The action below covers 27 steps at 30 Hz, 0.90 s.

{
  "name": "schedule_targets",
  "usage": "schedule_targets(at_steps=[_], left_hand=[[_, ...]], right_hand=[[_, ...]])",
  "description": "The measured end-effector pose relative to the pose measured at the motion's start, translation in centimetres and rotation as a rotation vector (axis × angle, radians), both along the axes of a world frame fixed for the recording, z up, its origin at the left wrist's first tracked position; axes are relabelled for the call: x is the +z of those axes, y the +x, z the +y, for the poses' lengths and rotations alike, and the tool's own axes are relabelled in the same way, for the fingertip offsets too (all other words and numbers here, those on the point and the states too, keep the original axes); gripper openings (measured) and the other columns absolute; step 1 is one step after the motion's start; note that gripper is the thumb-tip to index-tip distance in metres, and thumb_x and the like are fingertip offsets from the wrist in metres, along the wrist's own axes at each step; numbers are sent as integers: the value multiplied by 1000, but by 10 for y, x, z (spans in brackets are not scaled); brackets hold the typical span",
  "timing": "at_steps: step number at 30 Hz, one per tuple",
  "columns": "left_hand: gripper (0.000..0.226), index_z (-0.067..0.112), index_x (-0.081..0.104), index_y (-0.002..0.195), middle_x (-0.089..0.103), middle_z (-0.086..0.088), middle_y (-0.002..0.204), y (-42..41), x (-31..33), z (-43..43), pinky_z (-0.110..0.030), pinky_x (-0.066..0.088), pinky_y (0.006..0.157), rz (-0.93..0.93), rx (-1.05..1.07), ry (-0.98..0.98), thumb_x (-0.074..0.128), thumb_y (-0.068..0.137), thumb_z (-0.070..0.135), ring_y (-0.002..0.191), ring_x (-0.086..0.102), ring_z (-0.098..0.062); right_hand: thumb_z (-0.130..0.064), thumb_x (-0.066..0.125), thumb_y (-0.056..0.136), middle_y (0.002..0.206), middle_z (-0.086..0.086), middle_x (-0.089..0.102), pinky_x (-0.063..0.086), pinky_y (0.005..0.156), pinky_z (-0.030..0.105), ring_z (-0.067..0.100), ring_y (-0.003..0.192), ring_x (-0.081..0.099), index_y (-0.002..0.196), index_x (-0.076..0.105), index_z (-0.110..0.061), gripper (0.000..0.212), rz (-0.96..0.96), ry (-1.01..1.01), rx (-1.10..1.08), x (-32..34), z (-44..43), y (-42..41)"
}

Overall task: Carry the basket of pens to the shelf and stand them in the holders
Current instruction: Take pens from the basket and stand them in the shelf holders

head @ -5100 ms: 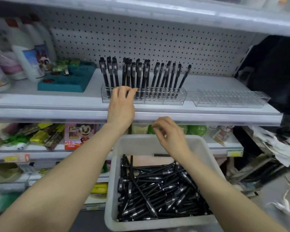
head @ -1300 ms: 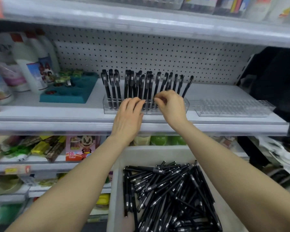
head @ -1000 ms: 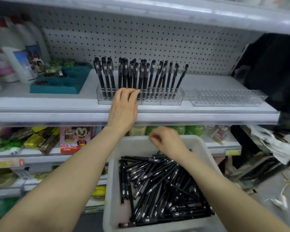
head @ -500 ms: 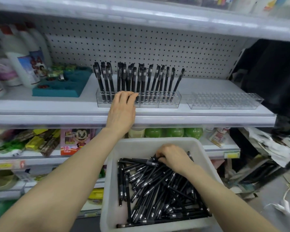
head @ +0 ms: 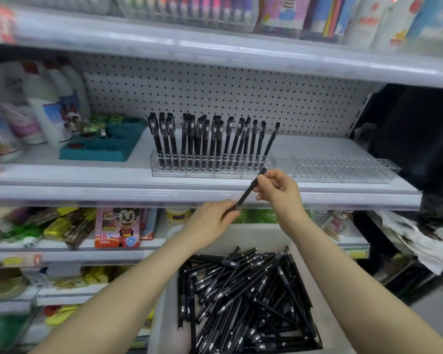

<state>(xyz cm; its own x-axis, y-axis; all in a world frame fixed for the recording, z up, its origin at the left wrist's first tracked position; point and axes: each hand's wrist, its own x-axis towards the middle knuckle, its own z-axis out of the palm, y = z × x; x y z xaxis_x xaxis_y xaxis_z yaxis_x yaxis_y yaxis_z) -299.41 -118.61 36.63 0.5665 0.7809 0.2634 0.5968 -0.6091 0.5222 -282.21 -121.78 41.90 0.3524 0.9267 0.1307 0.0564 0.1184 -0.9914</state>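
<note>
Here the black pen (head: 248,191) slants between both hands, right hand (head: 279,191) pinching its top, left hand (head: 212,222) its bottom.

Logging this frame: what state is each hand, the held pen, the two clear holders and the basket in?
Left hand: pinches the held pen at its lower end.
Right hand: pinches its upper end.
Held pen: tilted, in the air, outside any holder.
Left clear holder: holds standing pens.
Right clear holder: empty.
Basket: holds a heap of loose pens.
</note>
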Motion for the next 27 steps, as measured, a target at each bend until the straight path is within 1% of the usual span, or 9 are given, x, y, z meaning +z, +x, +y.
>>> schedule_targets(at_steps=[2, 3, 5, 7, 9, 14, 18, 23, 27], left_hand=[[24, 17, 64, 100, 69, 3, 90, -4, -3, 2, -35, 47, 72, -3, 37, -1, 48, 102, 35, 85, 63, -19], [24, 17, 64, 99, 68, 2, 90, -6, -3, 3, -37, 47, 72, 5, 59, 24, 48, 102, 34, 85, 62, -20], [22, 16, 63, 99, 65, 1, 92, -11, -1, 7, -37, 44, 73, 36, 83, 95, 47, 102, 32, 88, 59, -21], [22, 18, 63, 103, 64, 2, 96, -13, 4, 9, -35, 43, 75, 90, 81, 162, 46, 102, 32, 93, 57, -20], [23, 19, 63, 108, 64, 2, 101, -12, 12, 13, -37, 46, 79, 130, 74, 228, 46, 102, 31, 98, 56, -20], [27, 19, 64, 118, 62, 1, 105, -14, 30, 24, -37, 46, 87, 142, 65, 375, 50, 100, 34, 102, 50, -19], [49, 18, 49, 141, 51, 1, 134, -20, 45, 36, -31, 36, 108, 36, 162, 422, 54, 97, 38, 127, 41, -15], [48, 13, 50, 141, 51, -4, 138, -27, 44, 57, -36, 36, 110, 71, 290, 485, 56, 97, 33, 131, 41, -21], [47, 11, 52, 138, 54, -5, 133, -28, 30, 63, -38, 41, 107, 92, 313, 497, 59, 95, 27, 126, 44, -23]], right_hand=[[-9, 61, 94, 95, 10, 66, 56, 66, 24, 17, 76, 65, 101, 55, -14, 11, -77, 6, -58, -5, 1, 2], [-11, 63, 92, 105, 8, 64, 55, 71, 26, 17, 84, 64, 108, 54, -17, 20, -260, 45, -126, -9, 0, 4], [-10, 67, 88, 118, 5, 56, 46, 85, 27, 19, 102, 55, 123, 54, -18, 38, -794, 216, -234, -15, 0, 9], [-7, 70, 84, 118, 8, 56, 42, 88, 30, 24, 106, 50, 118, 63, -13, 36, -1192, 421, -176, -19, 2, 7], [-8, 74, 82, 106, 8, 61, 48, 79, 37, 27, 98, 52, 101, 72, -10, 20, -1343, 495, -62, -19, 6, -1], [-16, 74, 83, 86, 2, 66, 51, 68, 39, 25, 82, 54, 90, 73, -11, 9, -1372, 414, 16, -13, 15, -5], [-22, 67, 89, 92, 2, 66, 48, 72, 37, 23, 88, 55, 97, 69, -12, 12, -1327, 318, -49, 5, 23, 1], [-20, 56, 98, 94, 1, 63, 37, 73, 28, 18, 88, 53, 112, 65, -12, 19, -1072, 267, -116, 42, 40, -1], [-22, 56, 97, 88, -2, 63, 52, 76, 40, 21, 82, 61, 112, 61, -10, 19, -784, 227, -92, 63, 60, -15]])
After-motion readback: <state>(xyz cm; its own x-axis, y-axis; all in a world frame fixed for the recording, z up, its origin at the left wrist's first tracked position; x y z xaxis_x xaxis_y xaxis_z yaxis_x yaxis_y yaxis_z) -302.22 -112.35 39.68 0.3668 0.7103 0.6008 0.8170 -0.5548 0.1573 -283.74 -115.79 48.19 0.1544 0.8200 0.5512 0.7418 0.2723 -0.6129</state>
